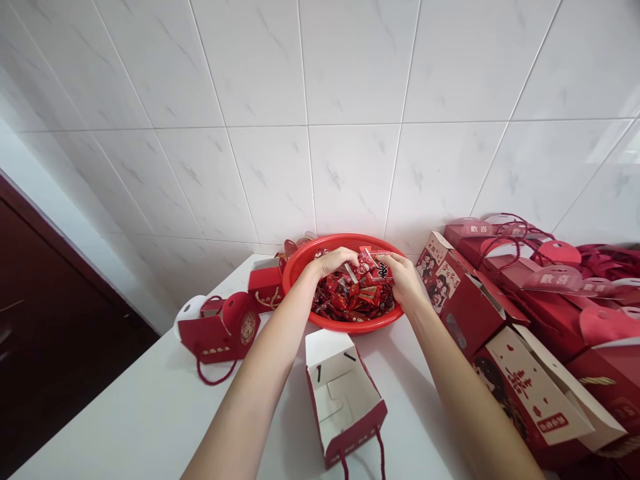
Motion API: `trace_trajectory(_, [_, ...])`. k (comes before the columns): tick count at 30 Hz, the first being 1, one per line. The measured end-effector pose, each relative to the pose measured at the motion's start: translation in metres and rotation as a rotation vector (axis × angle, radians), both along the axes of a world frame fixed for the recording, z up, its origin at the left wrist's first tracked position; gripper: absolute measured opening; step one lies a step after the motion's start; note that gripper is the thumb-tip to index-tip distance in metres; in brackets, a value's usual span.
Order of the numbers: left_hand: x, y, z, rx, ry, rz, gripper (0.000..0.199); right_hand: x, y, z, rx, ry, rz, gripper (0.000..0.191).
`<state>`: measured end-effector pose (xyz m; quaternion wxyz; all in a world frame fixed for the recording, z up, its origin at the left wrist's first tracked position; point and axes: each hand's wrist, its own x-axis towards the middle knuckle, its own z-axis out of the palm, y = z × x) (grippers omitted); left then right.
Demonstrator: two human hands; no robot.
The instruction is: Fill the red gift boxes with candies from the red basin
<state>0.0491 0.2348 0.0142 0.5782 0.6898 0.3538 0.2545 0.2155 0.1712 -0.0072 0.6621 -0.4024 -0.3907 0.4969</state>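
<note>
Both my hands are over a red plastic basket (295,267) heaped with red-wrapped candies (347,303). My left hand (334,261) is closed in a pinch at a lollipop (350,272), whose white stick shows below the fingers; its head is partly hidden. Between the thumb and fingers of my right hand (404,277) is a flat red packet (383,269) with black characters. Nearer to me, between my forearms, stands an open red gift box (340,397), its white inside showing and its rope handles hanging at the front.
Left of the basket are a red box with a rope handle (220,333) and another red box (265,283). Many red gift boxes (540,287) crowd the right side, beside a cream-fronted box (537,383). A tiled wall (355,167) rises behind the white table (150,400).
</note>
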Motion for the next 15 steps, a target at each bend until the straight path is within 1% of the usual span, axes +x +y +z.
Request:
trace_trajectory(1, [0.0007, -0.0014, 0.0009, -0.009, 0.014, -0.002, 0.004, 0.0001, 0.0003, -0.0002, 0.001, -0.003, -0.002, 0.019])
trace_trajectory(2, [0.0013, -0.0027, 0.0017, -0.018, 0.031, 0.006, 0.007, 0.0002, 0.0006, -0.0006, 0.002, -0.007, -0.002, 0.02])
trace_trajectory(5, [0.0022, -0.005, 0.0036, -0.026, 0.081, 0.057, 0.028, 0.0007, 0.002, -0.0022, 0.006, -0.01, 0.003, 0.021])
trace_trajectory(7, [0.0024, -0.0054, 0.0042, -0.01, 0.093, 0.062, 0.034, 0.0009, 0.0028, -0.003, 0.01, -0.002, -0.009, 0.019])
trace_trajectory(12, [0.0018, -0.0043, 0.0039, 0.07, 0.109, 0.079, 0.033, 0.0005, 0.0026, -0.0028, 0.014, 0.023, -0.059, 0.014])
trace_trajectory(15, [0.0012, -0.0026, 0.0035, 0.16, 0.172, 0.154, 0.028, 0.0003, 0.0017, -0.0023, 0.015, 0.039, -0.088, 0.015])
